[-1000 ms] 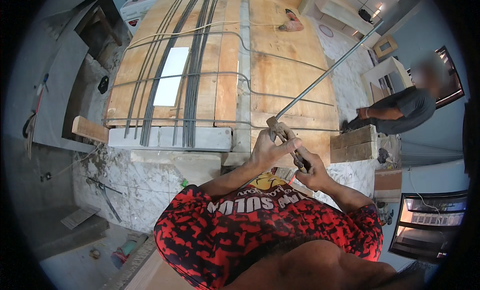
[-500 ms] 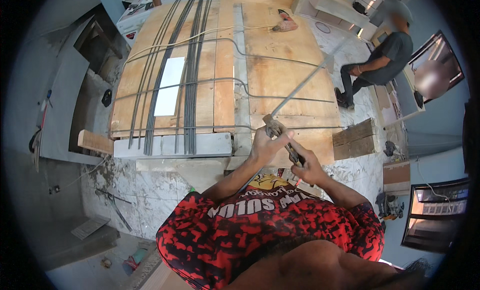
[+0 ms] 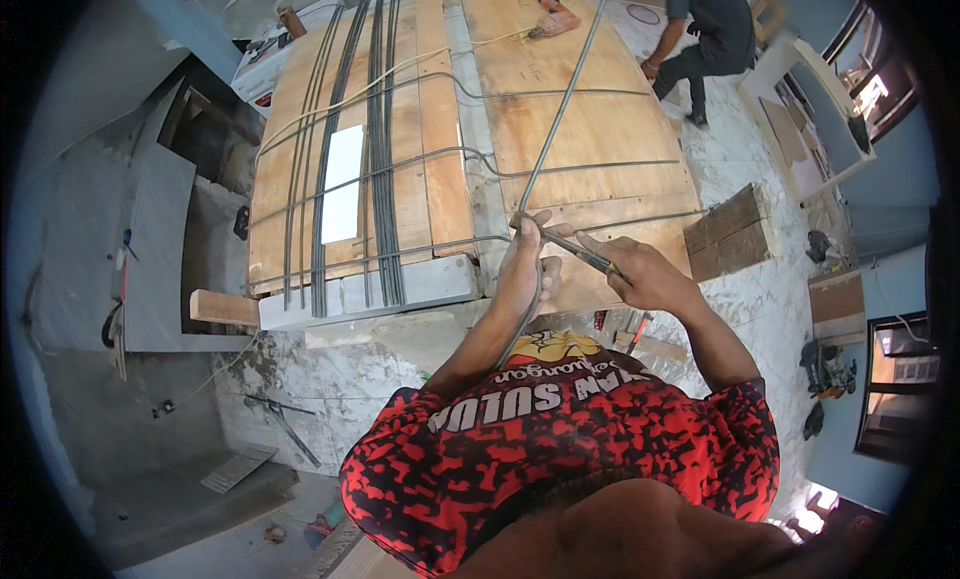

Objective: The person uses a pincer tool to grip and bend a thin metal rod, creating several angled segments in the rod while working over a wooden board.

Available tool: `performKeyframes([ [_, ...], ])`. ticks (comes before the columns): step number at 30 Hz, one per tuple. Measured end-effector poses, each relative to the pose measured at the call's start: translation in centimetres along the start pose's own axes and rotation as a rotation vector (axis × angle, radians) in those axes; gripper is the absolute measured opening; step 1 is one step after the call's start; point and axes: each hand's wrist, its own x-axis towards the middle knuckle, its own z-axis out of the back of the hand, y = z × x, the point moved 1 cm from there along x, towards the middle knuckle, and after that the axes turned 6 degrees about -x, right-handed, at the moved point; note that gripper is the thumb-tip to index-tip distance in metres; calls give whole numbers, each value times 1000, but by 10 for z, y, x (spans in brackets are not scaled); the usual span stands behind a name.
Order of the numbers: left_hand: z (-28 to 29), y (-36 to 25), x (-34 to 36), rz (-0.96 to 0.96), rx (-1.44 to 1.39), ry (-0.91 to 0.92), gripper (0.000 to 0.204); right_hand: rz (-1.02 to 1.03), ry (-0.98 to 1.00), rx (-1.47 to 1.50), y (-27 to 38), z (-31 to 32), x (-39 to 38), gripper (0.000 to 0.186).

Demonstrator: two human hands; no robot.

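In front of my chest, a steel rebar (image 3: 560, 119) slants up and away over the wooden platform, with its near end bending down past my left forearm. My left hand (image 3: 522, 271) is closed around the rebar at the bend, thumb and fingers near the tool's head. The fingers of my right hand (image 3: 645, 271) wrap the handle of a rebar bending wrench (image 3: 580, 253), a short metal bar whose head sits on the rebar beside my left hand. Bent rebars (image 3: 420, 157) lie crosswise over bundles of straight rebars (image 3: 382, 169) on the plywood platform (image 3: 560, 64).
A white board (image 3: 343, 184) lies among the bars. An orange power drill (image 3: 554, 16) with a pale cord rests at the far edge. Wooden blocks (image 3: 732, 233) stick out at the platform's sides. A co-worker (image 3: 712, 34) bends down at the far right.
The rebar's far part has swung left and stands steeper. My right hand has shifted right with the wrench, whose handle lies flatter. The co-worker has moved toward the platform and bent forward.
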Motion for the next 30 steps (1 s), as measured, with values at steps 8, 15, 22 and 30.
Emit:
performKeyframes([
  [8,-11,11,-4,-118,301,-18,50,-195,-179,-6,-4,-16,-30,47],
  [15,6,17,-6,124,61,-36,56,-198,-110,169,-46,-29,-67,39],
  [22,-2,29,-2,305,-137,155,51,-202,-324,145,-59,-40,-97,42],
  [30,-22,52,-1,305,-396,313,54,-117,-500,481,-67,-59,-109,44],
])
